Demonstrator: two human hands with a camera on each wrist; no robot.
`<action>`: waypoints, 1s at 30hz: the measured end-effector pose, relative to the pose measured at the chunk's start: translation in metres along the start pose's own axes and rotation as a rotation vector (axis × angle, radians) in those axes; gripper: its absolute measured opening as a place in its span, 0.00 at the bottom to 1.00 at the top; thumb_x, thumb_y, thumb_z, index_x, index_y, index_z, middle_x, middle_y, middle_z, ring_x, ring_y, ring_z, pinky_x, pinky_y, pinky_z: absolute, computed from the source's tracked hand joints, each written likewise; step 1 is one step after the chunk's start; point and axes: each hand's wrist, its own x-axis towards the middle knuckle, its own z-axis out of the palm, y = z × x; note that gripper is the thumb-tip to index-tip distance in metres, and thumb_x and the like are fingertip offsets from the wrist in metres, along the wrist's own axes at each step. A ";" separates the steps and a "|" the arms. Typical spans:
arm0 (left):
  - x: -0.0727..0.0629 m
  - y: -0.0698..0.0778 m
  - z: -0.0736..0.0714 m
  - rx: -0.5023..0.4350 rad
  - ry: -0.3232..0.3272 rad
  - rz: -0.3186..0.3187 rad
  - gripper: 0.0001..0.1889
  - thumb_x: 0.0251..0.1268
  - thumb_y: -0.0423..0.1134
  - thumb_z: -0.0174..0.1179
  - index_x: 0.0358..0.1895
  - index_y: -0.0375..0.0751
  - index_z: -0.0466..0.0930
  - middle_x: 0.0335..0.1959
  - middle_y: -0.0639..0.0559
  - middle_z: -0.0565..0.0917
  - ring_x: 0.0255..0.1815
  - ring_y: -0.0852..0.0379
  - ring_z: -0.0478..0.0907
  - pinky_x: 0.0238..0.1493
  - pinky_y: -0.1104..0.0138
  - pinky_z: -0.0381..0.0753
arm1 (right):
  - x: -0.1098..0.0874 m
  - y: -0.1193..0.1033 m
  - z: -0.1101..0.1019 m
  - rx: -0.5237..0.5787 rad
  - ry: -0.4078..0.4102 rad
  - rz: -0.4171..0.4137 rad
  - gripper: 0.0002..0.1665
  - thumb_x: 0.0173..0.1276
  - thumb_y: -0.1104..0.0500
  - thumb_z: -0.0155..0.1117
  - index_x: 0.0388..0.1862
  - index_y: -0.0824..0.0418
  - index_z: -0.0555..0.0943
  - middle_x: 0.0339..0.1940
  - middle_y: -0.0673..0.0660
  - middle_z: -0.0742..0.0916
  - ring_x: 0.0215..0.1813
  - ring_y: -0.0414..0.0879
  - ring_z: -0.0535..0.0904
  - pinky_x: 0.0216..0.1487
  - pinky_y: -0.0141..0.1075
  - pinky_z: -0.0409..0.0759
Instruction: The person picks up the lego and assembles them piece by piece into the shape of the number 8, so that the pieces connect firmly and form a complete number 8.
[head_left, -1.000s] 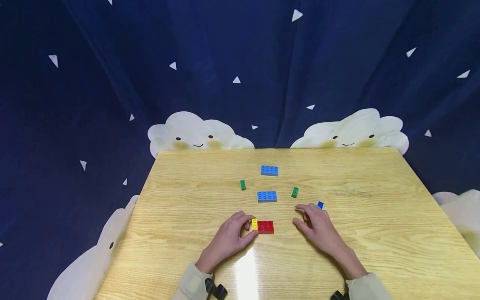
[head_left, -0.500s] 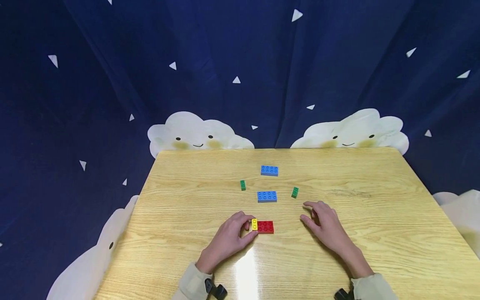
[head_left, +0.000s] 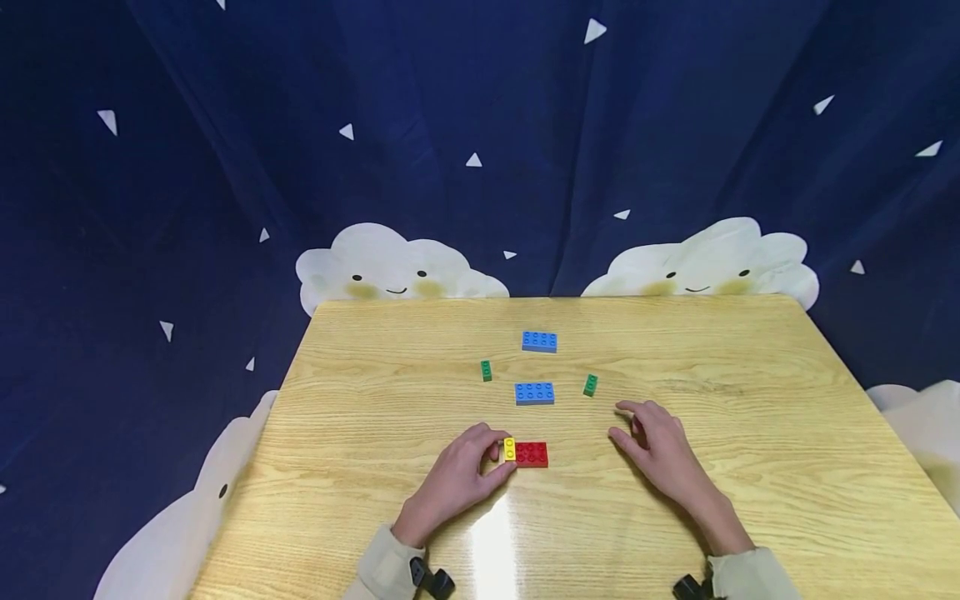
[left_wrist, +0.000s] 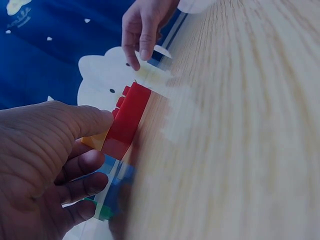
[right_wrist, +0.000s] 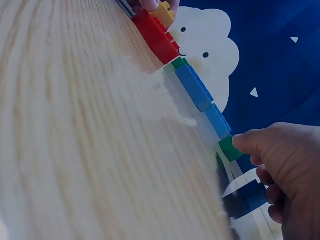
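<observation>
- Lower centre of the head view, the left hand (head_left: 459,475) is pinching the yellow brick (head_left: 509,449) on the red brick's (head_left: 532,454) left end.
- Good seating probably means keeping studs aligned and pressing straight down.
- Lower right, the right hand (head_left: 663,454) is hovering, thumb and forefinger spread, apparently gripping nothing.

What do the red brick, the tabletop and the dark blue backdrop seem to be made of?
Red brick: likely plastic, smooth finish, judging by its even colour, crisp edges and studs. Tabletop: wood or wood-look laminate, somewhat glossy; grain shows, and light reflects in a bright streak. Backdrop: probably fabric, matte, since it hangs in soft folds.
</observation>
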 end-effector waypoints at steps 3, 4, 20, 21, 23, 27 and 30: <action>0.000 0.000 0.000 0.002 -0.008 -0.012 0.19 0.67 0.43 0.73 0.57 0.40 0.85 0.35 0.53 0.79 0.33 0.58 0.73 0.38 0.72 0.73 | -0.001 0.001 -0.001 0.000 0.001 0.011 0.24 0.67 0.61 0.76 0.59 0.66 0.83 0.30 0.49 0.77 0.35 0.41 0.68 0.42 0.41 0.60; 0.000 0.000 0.000 0.003 -0.009 -0.014 0.19 0.67 0.43 0.73 0.57 0.40 0.85 0.35 0.53 0.79 0.33 0.58 0.73 0.38 0.71 0.73 | -0.001 0.002 -0.002 0.001 0.002 0.015 0.24 0.67 0.61 0.76 0.59 0.67 0.83 0.30 0.49 0.77 0.35 0.41 0.68 0.42 0.41 0.60; 0.001 0.000 -0.001 -0.005 -0.002 -0.009 0.19 0.66 0.42 0.74 0.56 0.40 0.85 0.35 0.53 0.79 0.33 0.57 0.74 0.38 0.71 0.74 | -0.001 0.011 -0.011 -0.028 0.036 0.033 0.25 0.64 0.62 0.79 0.58 0.66 0.83 0.29 0.50 0.77 0.33 0.42 0.68 0.39 0.41 0.60; 0.001 0.000 -0.001 -0.005 -0.001 -0.008 0.19 0.66 0.42 0.74 0.56 0.40 0.85 0.35 0.53 0.79 0.33 0.57 0.74 0.38 0.71 0.74 | 0.000 0.012 -0.012 -0.028 0.037 0.036 0.25 0.63 0.61 0.79 0.58 0.66 0.83 0.29 0.50 0.77 0.33 0.42 0.68 0.39 0.41 0.60; 0.001 0.000 0.000 -0.003 -0.001 -0.007 0.19 0.66 0.43 0.73 0.56 0.40 0.85 0.35 0.53 0.79 0.33 0.57 0.74 0.38 0.71 0.74 | 0.000 0.013 -0.013 -0.028 0.037 0.043 0.25 0.64 0.61 0.79 0.58 0.66 0.83 0.29 0.49 0.77 0.32 0.41 0.68 0.39 0.41 0.59; 0.000 -0.001 0.000 0.000 -0.010 -0.015 0.18 0.67 0.44 0.73 0.56 0.41 0.85 0.35 0.55 0.79 0.33 0.59 0.72 0.36 0.72 0.73 | -0.001 0.015 -0.016 -0.028 0.029 0.062 0.25 0.65 0.61 0.78 0.59 0.66 0.83 0.29 0.49 0.77 0.33 0.42 0.68 0.39 0.41 0.59; 0.000 -0.001 0.000 -0.002 -0.016 -0.026 0.18 0.67 0.45 0.73 0.56 0.42 0.85 0.35 0.56 0.78 0.33 0.61 0.71 0.36 0.73 0.72 | -0.002 0.017 -0.017 -0.034 0.028 0.064 0.25 0.65 0.61 0.78 0.59 0.67 0.82 0.29 0.50 0.77 0.33 0.42 0.68 0.40 0.42 0.59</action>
